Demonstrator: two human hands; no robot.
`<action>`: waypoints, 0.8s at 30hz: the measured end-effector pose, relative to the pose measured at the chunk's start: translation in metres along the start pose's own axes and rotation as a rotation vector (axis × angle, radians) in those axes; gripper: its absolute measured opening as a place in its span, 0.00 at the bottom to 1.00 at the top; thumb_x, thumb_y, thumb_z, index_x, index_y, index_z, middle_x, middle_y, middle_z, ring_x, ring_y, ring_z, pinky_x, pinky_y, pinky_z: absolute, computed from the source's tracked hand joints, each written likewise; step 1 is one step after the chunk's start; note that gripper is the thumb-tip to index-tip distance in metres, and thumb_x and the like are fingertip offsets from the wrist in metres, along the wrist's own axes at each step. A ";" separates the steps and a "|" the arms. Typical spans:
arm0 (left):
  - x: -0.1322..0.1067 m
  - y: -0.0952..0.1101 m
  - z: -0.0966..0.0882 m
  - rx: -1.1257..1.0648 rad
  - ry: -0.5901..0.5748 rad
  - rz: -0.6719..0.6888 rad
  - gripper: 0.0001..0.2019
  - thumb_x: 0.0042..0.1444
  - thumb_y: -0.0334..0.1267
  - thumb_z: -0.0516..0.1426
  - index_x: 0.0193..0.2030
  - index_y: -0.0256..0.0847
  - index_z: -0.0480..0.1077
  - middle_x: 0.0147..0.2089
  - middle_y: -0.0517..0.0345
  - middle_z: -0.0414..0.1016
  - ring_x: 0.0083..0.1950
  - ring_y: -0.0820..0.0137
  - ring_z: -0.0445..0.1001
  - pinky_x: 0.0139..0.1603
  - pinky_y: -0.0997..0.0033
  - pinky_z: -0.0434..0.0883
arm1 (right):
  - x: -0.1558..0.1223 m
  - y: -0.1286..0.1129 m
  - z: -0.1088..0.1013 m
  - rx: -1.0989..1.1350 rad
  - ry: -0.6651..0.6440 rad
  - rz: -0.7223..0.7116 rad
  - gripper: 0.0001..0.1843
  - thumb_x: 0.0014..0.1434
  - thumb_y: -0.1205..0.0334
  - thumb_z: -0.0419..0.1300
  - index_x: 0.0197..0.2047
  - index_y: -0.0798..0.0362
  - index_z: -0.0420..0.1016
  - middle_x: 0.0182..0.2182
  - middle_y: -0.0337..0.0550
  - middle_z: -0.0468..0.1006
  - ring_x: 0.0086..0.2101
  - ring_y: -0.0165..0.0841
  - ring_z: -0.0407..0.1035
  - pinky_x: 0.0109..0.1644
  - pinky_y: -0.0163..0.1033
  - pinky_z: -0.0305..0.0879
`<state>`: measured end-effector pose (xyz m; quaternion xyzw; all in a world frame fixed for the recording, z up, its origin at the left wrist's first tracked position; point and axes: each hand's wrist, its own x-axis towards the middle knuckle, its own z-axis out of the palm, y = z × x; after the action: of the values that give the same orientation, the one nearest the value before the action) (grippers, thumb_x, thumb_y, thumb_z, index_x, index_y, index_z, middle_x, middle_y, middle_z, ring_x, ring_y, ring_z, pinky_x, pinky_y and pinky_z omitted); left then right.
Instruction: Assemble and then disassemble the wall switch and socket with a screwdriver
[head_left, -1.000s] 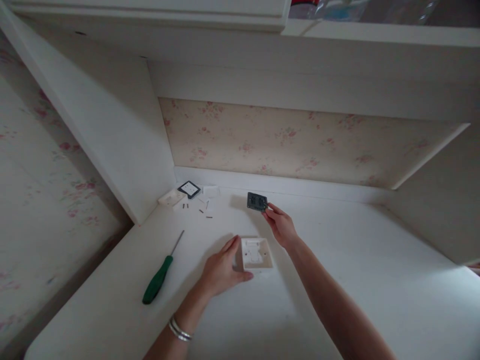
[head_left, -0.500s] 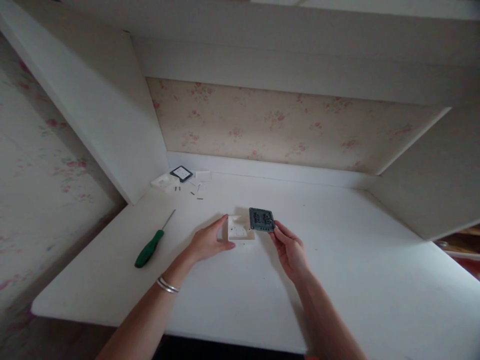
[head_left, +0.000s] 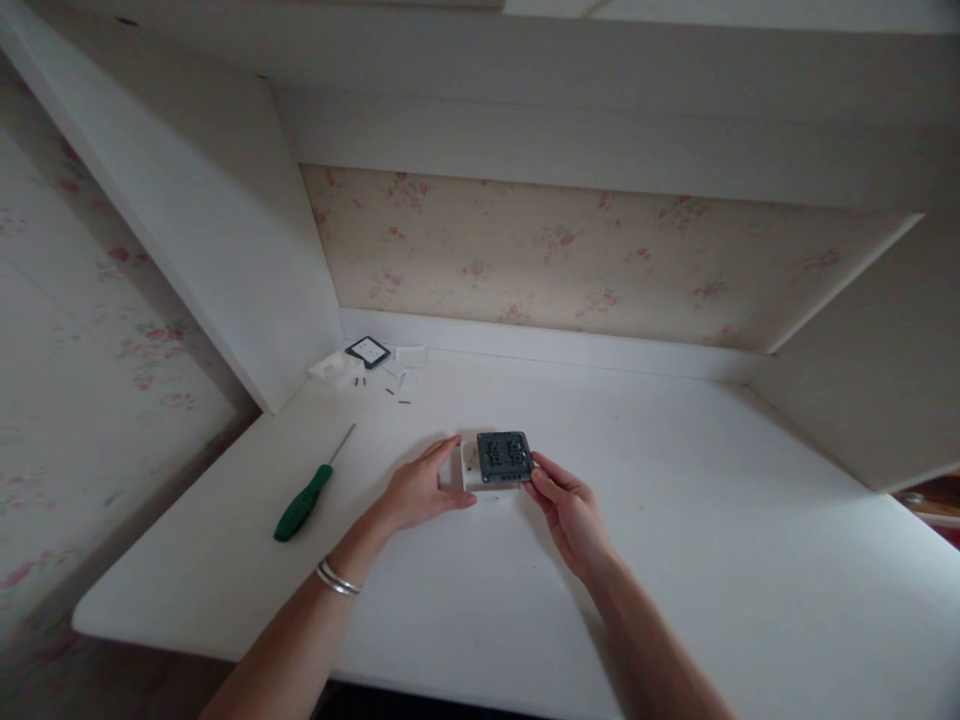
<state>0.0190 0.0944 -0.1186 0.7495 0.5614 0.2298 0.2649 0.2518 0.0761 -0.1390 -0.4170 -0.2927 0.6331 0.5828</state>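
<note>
On the bench (head_left: 675,560), the right hand (head_left: 570,510), pinched on the dark switch module (head_left: 505,456), has moved it from beside the white back box (head_left: 469,472) onto it, the left hand (head_left: 416,490) gripping that box's edge.

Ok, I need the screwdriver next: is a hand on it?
No, the green screwdriver lies alone on the desk, left of the left hand.

Single head-worn view, forward and down (fairly near) over the white desk (head_left: 675,560)
</note>
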 end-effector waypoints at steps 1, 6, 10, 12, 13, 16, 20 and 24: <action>0.000 0.000 0.000 0.005 -0.001 0.002 0.43 0.42 0.51 0.63 0.66 0.44 0.54 0.63 0.50 0.62 0.53 0.60 0.70 0.48 0.67 0.68 | -0.001 0.001 0.001 -0.010 -0.005 0.006 0.21 0.48 0.61 0.69 0.46 0.54 0.77 0.45 0.44 0.78 0.44 0.33 0.72 0.51 0.37 0.68; -0.001 -0.002 0.000 0.007 -0.039 -0.012 0.46 0.43 0.54 0.63 0.67 0.44 0.51 0.57 0.50 0.69 0.43 0.64 0.74 0.43 0.70 0.67 | -0.001 0.006 0.003 -0.042 -0.035 0.018 0.20 0.48 0.60 0.69 0.46 0.53 0.78 0.45 0.45 0.79 0.44 0.33 0.72 0.52 0.37 0.67; 0.000 -0.004 0.002 -0.009 -0.067 -0.025 0.47 0.43 0.57 0.63 0.68 0.45 0.50 0.57 0.51 0.69 0.33 0.70 0.73 0.38 0.71 0.67 | 0.001 0.008 0.003 -0.045 -0.059 0.022 0.20 0.49 0.59 0.69 0.46 0.53 0.78 0.46 0.45 0.78 0.45 0.33 0.72 0.52 0.36 0.66; 0.001 -0.005 0.003 -0.019 -0.056 -0.009 0.46 0.42 0.57 0.62 0.67 0.46 0.51 0.62 0.51 0.64 0.32 0.71 0.72 0.37 0.71 0.67 | 0.001 0.009 0.003 -0.051 -0.060 0.030 0.20 0.49 0.58 0.68 0.46 0.52 0.78 0.46 0.45 0.78 0.45 0.34 0.71 0.53 0.37 0.65; 0.001 -0.006 0.004 -0.025 -0.049 0.002 0.46 0.43 0.57 0.62 0.67 0.46 0.51 0.64 0.51 0.61 0.32 0.72 0.72 0.37 0.71 0.68 | 0.001 0.009 0.002 -0.058 -0.054 0.034 0.20 0.49 0.58 0.68 0.46 0.52 0.78 0.46 0.45 0.78 0.45 0.34 0.71 0.54 0.38 0.65; 0.002 -0.007 0.006 -0.032 -0.036 0.017 0.45 0.42 0.57 0.62 0.66 0.47 0.53 0.66 0.51 0.57 0.31 0.73 0.71 0.37 0.71 0.68 | 0.001 0.010 0.003 -0.083 -0.042 0.031 0.20 0.49 0.57 0.68 0.46 0.52 0.78 0.45 0.45 0.78 0.45 0.35 0.72 0.56 0.41 0.64; 0.001 -0.007 0.005 -0.029 -0.037 -0.004 0.46 0.41 0.56 0.63 0.66 0.45 0.54 0.60 0.50 0.66 0.31 0.72 0.72 0.38 0.71 0.68 | -0.001 0.010 0.006 -0.132 -0.082 -0.004 0.20 0.50 0.56 0.67 0.47 0.52 0.77 0.44 0.45 0.79 0.44 0.35 0.73 0.56 0.44 0.63; 0.001 -0.008 0.006 -0.034 -0.030 0.015 0.45 0.42 0.55 0.63 0.66 0.46 0.54 0.58 0.52 0.68 0.31 0.72 0.72 0.38 0.71 0.69 | -0.002 0.010 0.008 -0.170 -0.094 -0.007 0.21 0.50 0.54 0.67 0.47 0.52 0.77 0.43 0.44 0.79 0.43 0.35 0.73 0.56 0.44 0.64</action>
<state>0.0173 0.0966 -0.1283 0.7525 0.5478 0.2301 0.2843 0.2395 0.0740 -0.1433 -0.4339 -0.3737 0.6228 0.5331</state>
